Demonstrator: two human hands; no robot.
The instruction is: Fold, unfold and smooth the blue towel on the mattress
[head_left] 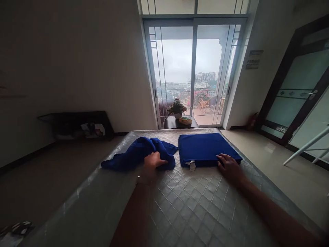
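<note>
A crumpled blue cloth [136, 151] lies in a loose heap on the left of a plastic-covered quilted mattress [195, 206]. My left hand [153, 160] is on the near side of this heap, fingers curled into the fabric and thumb pointing right. To the right, a flat, squared stack of folded blue cloth [203, 145] shows white tags at its near edge. My right hand [227, 163] rests at the near right corner of that stack, with its fingers laid over the edge. The fingertips of my left hand are partly hidden by folds.
Beyond the mattress stands a small dark table [169, 123] with a potted plant [177, 108], before a sliding glass door [192, 68]. A low dark cabinet [77, 123] is at left. White metal legs [305, 147] stand at right near a dark-framed door [295, 85].
</note>
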